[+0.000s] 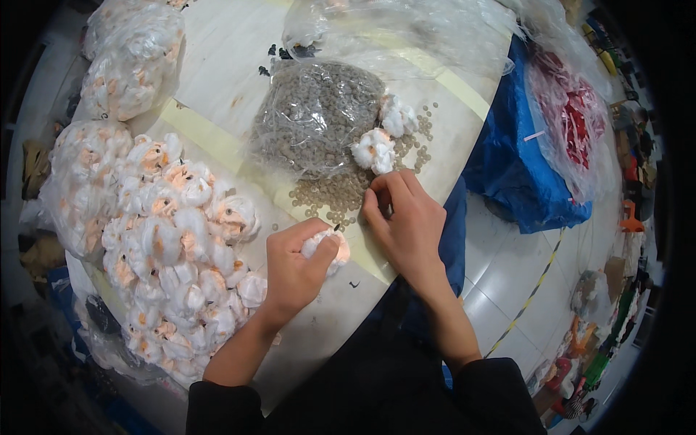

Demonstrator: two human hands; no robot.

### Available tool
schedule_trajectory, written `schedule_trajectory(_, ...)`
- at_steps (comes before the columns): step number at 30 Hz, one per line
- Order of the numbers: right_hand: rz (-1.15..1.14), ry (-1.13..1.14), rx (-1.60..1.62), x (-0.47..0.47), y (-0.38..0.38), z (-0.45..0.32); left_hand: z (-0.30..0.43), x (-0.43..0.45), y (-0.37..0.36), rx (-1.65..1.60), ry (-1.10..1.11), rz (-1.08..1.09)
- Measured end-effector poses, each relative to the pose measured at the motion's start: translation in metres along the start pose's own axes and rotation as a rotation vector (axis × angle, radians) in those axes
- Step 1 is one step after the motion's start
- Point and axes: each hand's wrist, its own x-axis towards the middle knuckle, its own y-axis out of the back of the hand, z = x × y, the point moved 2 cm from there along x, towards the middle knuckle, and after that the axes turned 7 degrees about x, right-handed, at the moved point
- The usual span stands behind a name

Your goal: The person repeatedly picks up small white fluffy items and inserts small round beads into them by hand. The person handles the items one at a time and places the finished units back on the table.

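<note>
My left hand (299, 266) is closed round a small white and peach plush piece (341, 251), with a small black peg sticking up from it. Just to the right, my right hand (405, 217) is at the edge of a heap of small translucent plastic washers (331, 196), thumb and forefinger bent towards each other; whether something small is between them I cannot tell. Behind the loose washers lies a clear plastic bag full of washers (321, 114). Two fluffy white pieces (374, 151) rest against its right side. A large pile of white and peach plush pieces (179, 261) covers the table's left part.
Filled plastic bags of plush pieces (133, 60) stand at the back left. Clear plastic sheeting (402, 38) lies across the far side. Several small black pegs (264, 71) are near the washer bag. Beyond the table's right edge is a blue sack (505, 147).
</note>
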Motion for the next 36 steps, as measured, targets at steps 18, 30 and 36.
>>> schedule_trajectory(18,-0.042,-0.248,0.613,-0.013,0.006,0.012,-0.003,-0.005,-0.008,0.081,-0.165,0.006)
schedule_trajectory(30,-0.087,-0.292,0.791,-0.012,0.005,0.023,-0.004,-0.005,-0.011,0.088,-0.195,0.031)
schedule_trajectory(36,-0.022,-0.182,0.557,-0.011,0.006,0.017,-0.006,-0.004,-0.013,0.091,-0.208,0.039)
